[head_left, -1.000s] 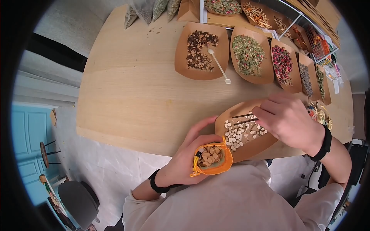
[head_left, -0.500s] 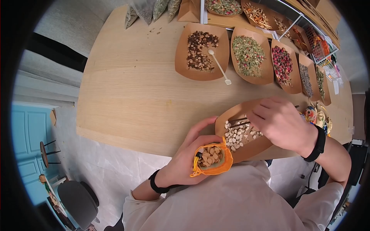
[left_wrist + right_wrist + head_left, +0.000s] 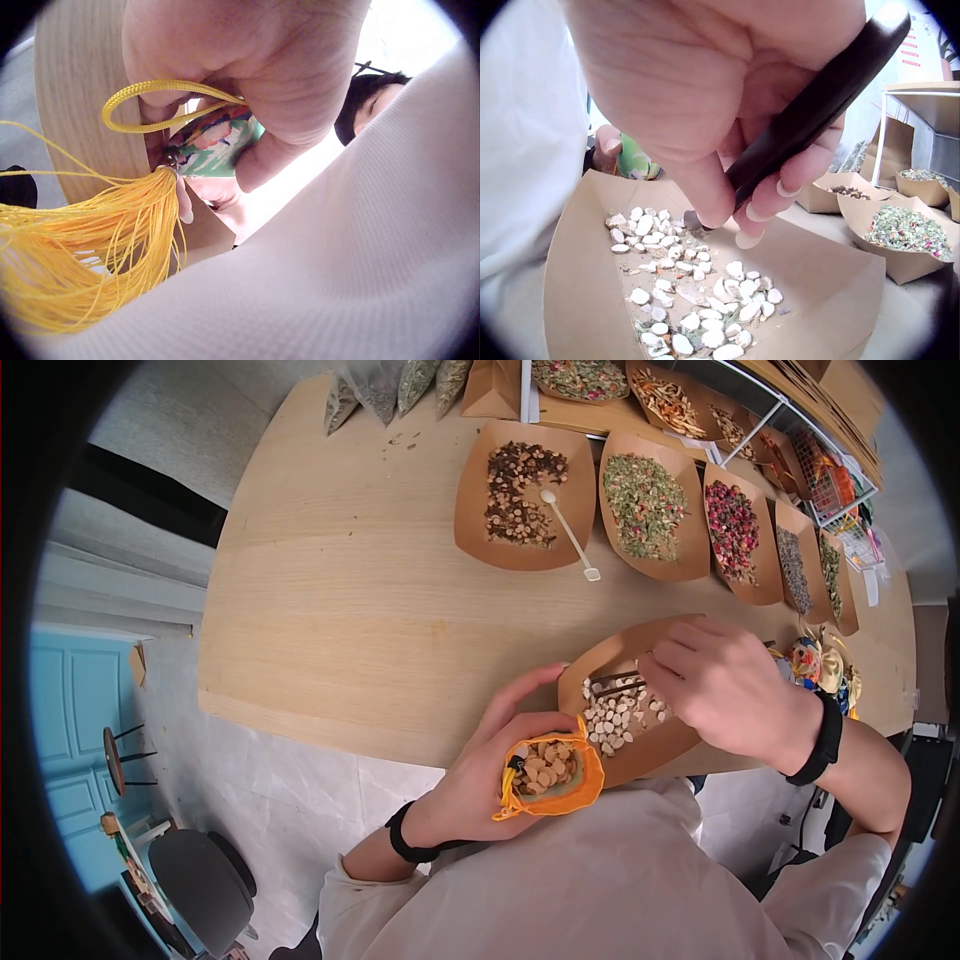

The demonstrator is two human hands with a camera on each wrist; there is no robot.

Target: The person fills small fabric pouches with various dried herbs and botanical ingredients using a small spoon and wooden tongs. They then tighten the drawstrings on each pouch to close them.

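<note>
My left hand [image 3: 470,780] holds a small drawstring pouch [image 3: 575,798] with its orange lining showing and its mouth up. Pale brown dried slices [image 3: 543,768] fill it. In the left wrist view, a green patterned outside shows, with a yellow cord loop [image 3: 124,91] and a long yellow tassel [image 3: 120,232]. My right hand [image 3: 725,680] grips dark chopsticks [image 3: 618,685], tips low among white dried slices [image 3: 612,718] in a brown paper tray [image 3: 650,758]. The right wrist view has the chopsticks slanting down past my fingers [image 3: 754,206] toward those slices.
At the back, more paper trays hold dark bits with a pale spoon [image 3: 568,532], green herbs [image 3: 645,505], and red buds [image 3: 733,530]. Behind them stands a shelf [image 3: 775,410]. Small decorated pouches [image 3: 825,660] lie right of my right hand. Plastic bags [image 3: 415,382] stand at the back left.
My right hand has shifted slightly left and down, bringing the chopstick tips closer together and toward the tray's left side. The left hand and pouch stay in place.
</note>
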